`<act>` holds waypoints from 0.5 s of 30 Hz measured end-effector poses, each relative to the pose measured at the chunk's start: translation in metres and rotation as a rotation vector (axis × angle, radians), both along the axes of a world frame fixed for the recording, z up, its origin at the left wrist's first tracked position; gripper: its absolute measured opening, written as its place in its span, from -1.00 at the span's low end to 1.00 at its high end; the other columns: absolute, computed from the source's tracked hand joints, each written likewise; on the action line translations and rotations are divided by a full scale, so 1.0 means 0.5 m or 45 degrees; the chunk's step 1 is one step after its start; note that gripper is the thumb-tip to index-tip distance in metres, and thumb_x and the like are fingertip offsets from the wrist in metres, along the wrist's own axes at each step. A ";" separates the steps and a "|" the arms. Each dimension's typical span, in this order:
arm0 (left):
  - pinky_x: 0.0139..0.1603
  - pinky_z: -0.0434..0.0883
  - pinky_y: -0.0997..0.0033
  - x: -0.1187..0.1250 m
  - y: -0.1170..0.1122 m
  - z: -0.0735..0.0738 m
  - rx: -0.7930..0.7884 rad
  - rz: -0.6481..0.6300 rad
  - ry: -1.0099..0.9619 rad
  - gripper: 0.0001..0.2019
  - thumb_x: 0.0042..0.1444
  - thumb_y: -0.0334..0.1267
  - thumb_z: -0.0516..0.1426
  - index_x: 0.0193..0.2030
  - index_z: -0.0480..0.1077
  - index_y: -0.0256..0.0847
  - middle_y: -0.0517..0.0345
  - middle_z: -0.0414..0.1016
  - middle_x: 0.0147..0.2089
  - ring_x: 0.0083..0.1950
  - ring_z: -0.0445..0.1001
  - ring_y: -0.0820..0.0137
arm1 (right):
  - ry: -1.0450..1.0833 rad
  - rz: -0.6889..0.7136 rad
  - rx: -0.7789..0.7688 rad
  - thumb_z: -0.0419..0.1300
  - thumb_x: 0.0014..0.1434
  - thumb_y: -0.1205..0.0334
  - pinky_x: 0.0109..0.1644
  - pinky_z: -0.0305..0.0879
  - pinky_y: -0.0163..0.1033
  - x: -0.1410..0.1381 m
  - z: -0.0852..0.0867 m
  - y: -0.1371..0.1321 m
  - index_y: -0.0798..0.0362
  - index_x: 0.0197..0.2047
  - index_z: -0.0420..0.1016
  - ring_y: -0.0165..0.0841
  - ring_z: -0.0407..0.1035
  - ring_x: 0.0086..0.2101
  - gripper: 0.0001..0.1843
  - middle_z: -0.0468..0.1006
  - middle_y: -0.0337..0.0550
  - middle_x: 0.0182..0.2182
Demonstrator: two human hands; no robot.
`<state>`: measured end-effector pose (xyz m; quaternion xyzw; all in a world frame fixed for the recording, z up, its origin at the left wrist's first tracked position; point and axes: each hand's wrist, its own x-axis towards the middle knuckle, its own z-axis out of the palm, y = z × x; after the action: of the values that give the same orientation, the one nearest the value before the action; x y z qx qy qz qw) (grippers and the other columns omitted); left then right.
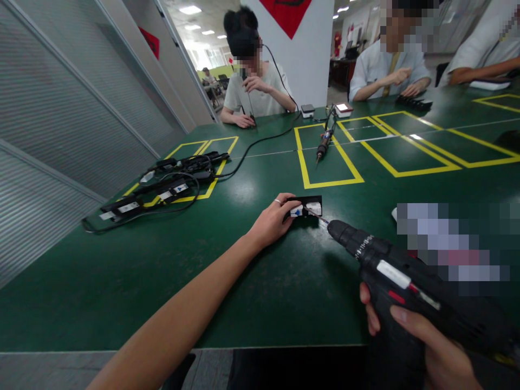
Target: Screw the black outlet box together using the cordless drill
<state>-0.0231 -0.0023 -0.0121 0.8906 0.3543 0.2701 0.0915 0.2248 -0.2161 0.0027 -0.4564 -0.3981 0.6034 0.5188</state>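
My left hand (277,219), with a ring on one finger, is closed around the left end of a small black box (309,200). The box lies on the green table and carries white labels, one with a blue mark. My right hand (430,336) grips the handle of a black cordless drill (385,254) with red and white markings. From the drill's chuck, a thin bit (319,218) points left toward the box's labelled side. Its tip reaches the box between the labels; whether it touches cannot be made out.
Black boxes and tangled cables (195,168) lie at the left of the green table (227,281). A handheld tool (324,145) rests inside a yellow-taped frame (359,180). A blurred-out object (447,238) sits beyond the drill. Across the table sit several people (264,86).
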 end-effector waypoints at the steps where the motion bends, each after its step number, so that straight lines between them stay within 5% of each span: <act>1: 0.17 0.40 0.09 0.000 0.000 0.000 -0.002 0.002 0.006 -0.60 0.14 -0.44 0.09 0.13 0.26 -0.12 0.00 0.21 0.19 0.15 0.35 0.24 | -0.003 -0.005 0.000 0.06 0.23 0.12 -0.31 0.27 -0.13 -0.001 0.002 0.000 -0.01 -0.12 0.45 -0.26 0.39 -0.44 -0.77 0.53 -0.12 -0.28; 15: 0.20 0.37 0.13 0.000 0.000 -0.001 0.006 0.002 0.015 -0.61 0.14 -0.44 0.10 0.12 0.26 -0.14 0.01 0.22 0.18 0.16 0.33 0.27 | -0.114 0.020 0.021 0.04 0.23 0.06 -0.35 0.27 -0.13 0.007 -0.001 0.002 0.02 -0.14 0.49 -0.22 0.40 -0.46 -0.71 0.53 -0.10 -0.42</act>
<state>-0.0229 -0.0025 -0.0128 0.8921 0.3549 0.2658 0.0871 0.2281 -0.2152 0.0022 -0.4758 -0.4294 0.5830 0.4994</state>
